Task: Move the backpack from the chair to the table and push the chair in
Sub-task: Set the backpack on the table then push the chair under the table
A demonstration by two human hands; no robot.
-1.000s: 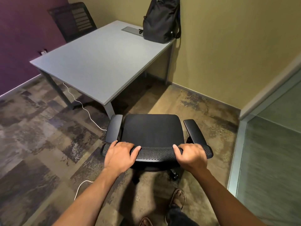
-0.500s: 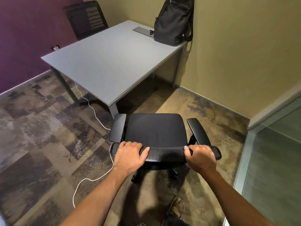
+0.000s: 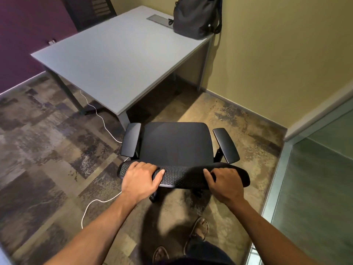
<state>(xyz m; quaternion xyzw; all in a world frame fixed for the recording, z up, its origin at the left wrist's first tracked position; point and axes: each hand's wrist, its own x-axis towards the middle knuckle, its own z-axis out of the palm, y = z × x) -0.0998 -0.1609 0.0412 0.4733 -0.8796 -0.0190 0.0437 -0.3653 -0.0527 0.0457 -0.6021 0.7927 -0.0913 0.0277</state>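
Observation:
A black backpack (image 3: pixel 196 16) stands upright on the far right corner of the grey table (image 3: pixel 114 60), leaning against the yellow wall. The black office chair (image 3: pixel 175 142) faces the table, its seat bare and its front edge just short of the table's near corner. My left hand (image 3: pixel 140 181) grips the left part of the mesh backrest top. My right hand (image 3: pixel 224 183) grips the right part of the same backrest. Both arms reach forward from the bottom of the view.
A white cable (image 3: pixel 99 119) runs across the patterned carpet left of the chair and under its base. A second dark chair (image 3: pixel 91 10) stands behind the table by the purple wall. A glass partition (image 3: pixel 315 188) closes the right side. My feet (image 3: pixel 198 229) stand behind the chair.
The chair, held by both hands, has rolled forward and slightly right toward the table. The view has moved closer to the table and the backpack.

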